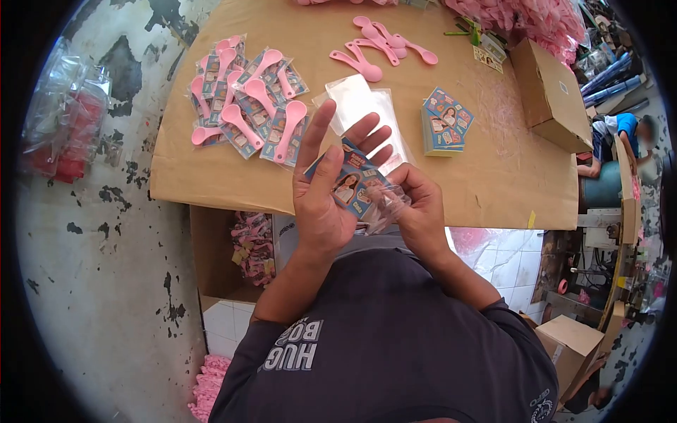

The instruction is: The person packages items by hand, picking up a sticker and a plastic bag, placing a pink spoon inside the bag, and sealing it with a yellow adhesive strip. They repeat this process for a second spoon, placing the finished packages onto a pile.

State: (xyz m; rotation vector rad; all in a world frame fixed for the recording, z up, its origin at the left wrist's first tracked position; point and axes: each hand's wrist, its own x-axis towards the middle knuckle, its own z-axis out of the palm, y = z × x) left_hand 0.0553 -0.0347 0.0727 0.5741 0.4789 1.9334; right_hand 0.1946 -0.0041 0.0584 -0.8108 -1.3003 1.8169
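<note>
12 o'clock: rect. blue printed card (357,173), clear plastic sleeve (384,213); my L hand (323,201) thumb-pins card, fingers (317,135) spread; my R hand (423,208) pinches sleeve; hard tug may tear.

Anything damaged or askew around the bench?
Two things. The pale grey plaster wall at left has flaked paint, exposing dark patches. On the brown-topped table, the top of the squarish stack of blue printed cards sits twisted against the cards below. No spill visible.

Your surface (504,194) is brightly lit; glare whitens the bags (350,99); wide-angle distortion bends the edges; black fills the corners.
</note>
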